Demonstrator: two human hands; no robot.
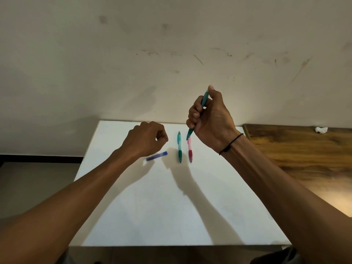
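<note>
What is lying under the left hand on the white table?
A blue pen lies below the left hand; the wrist covers its left end, so its full length cannot be seen.

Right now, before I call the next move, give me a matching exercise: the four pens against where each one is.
Things:
1 turquoise pen
2 green pen
3 red pen
4 blue pen

Places:
A flat, one end hidden behind the left grip
B held up in the right grip
C on the white table, between two other pens
D rightmost pen lying on the table

Pairs: 1-B, 2-C, 3-D, 4-A
</note>
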